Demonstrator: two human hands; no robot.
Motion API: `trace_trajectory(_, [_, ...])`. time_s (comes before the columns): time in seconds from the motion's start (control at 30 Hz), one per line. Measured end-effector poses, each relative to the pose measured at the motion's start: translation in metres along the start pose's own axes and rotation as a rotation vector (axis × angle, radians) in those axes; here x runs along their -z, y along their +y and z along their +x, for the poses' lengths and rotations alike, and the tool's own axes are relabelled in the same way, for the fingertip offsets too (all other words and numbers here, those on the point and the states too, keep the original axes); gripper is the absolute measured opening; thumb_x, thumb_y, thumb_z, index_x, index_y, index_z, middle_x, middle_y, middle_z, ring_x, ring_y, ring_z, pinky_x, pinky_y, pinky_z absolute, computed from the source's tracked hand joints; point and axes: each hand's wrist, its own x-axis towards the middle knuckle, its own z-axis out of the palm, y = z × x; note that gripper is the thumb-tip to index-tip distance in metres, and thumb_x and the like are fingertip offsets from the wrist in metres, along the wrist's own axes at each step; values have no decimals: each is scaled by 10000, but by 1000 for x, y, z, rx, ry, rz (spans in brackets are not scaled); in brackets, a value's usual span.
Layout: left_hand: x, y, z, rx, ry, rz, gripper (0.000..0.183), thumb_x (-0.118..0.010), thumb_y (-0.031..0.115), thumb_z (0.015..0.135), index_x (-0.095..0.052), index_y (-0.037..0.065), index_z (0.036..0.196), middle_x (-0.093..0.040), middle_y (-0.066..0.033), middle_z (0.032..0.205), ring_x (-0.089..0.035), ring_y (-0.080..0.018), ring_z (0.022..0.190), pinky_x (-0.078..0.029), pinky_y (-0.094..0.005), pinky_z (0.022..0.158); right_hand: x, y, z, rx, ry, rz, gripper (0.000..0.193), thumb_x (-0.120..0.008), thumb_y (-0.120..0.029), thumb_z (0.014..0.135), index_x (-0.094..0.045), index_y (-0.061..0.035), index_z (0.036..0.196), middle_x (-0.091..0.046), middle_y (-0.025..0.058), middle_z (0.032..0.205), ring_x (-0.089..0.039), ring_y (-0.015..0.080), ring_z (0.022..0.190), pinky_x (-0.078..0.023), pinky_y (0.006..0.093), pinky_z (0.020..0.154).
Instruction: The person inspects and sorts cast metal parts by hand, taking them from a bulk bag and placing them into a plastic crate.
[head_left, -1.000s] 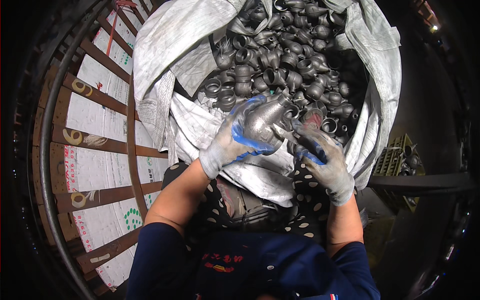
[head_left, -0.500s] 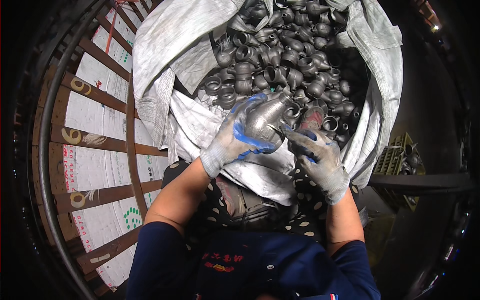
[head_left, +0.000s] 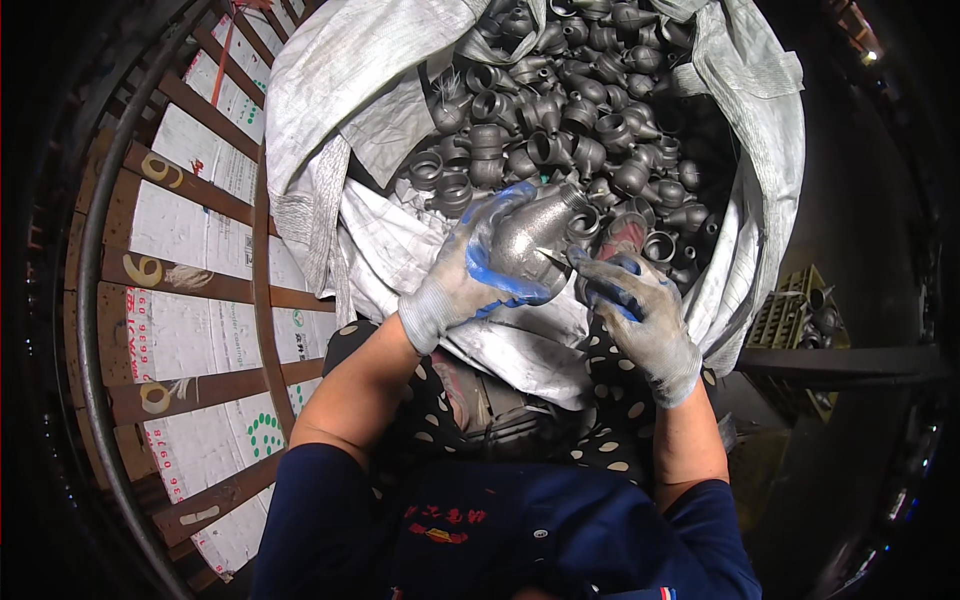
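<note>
Inspection step, I judge: left hand (head_left: pixel 455 285) clenched around grey pipe fitting (head_left: pixel 530 245) above open sack (head_left: pixel 340 90) of fittings, right hand (head_left: pixel 640 310) pinching small tool at its rim; next needs steady grip.

I see grey knit gloves with blue coating on my left hand (head_left: pixel 470 275) and right hand (head_left: pixel 640 315), navy short sleeves, and a dark polka-dot apron.

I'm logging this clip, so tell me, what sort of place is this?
Probably a metal workshop or foundry floor. A big woven bulk sack is full of grey cast pipe fittings, and the gloved left hand holds one fitting up beside a rusty steel frame.
</note>
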Motion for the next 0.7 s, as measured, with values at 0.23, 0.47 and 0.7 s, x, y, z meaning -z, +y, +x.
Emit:
trace_trajectory(0.23, [-2,2,0,28,-12,-141,926,-846,247,644,-332,24,1382,-438,-117,1344,-457,-207,1222,-381,-355,1037,3,2,-1,37,-56,-107,364,-611,-75,744,-663,-171,1091,-633,108,921,-641,305,781,-515,365,694])
trace_trajectory(0.47, [2,5,3,-55,-40,273,955,-853,232,631,-315,16,1391,-407,-116,1373,-434,-211,1244,-371,-356,1045,1,3,-2,45,0,-23,437,-626,-45,682,-674,-197,1088,-628,112,951,-642,303,784,-523,371,710])
trace_trajectory(0.7, [0,8,1,-13,-29,62,957,-876,248,590,-365,16,1366,-431,-120,1358,-435,-221,1240,-352,-364,1051,8,4,-1,59,-80,-149,437,-617,-57,686,-675,-204,1093,-634,121,982,-645,308,802,-526,369,720])
